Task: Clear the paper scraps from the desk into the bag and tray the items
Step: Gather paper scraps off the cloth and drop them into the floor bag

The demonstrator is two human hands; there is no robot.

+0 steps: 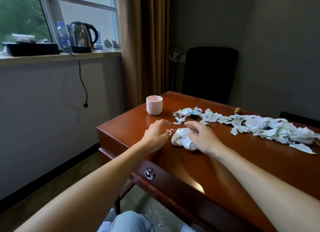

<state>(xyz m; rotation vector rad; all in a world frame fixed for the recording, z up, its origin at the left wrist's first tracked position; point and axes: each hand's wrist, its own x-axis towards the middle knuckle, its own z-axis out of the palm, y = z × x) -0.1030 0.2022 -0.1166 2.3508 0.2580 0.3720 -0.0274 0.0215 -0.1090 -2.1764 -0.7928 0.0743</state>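
Both forearms (pixel 97 185) reached across the desk (pixel 124 126). On the near side of the cup (pixel 154 105), our left hand (pixel 155 136) pinched a strip of the crumpled bag (pixel 180 140) and our right hand (pixel 202 139) clutched it; paper scraps (pixel 259 128) trailed rightward from the cup.

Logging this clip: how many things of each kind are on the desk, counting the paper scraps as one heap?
Pink ribbed cup: 1
White bag: 1
Heap of paper scraps: 1
Small black item with a blue top: 1
Brown round object: 1
Total: 5
Dark bits inside the heap cannot be told apart.
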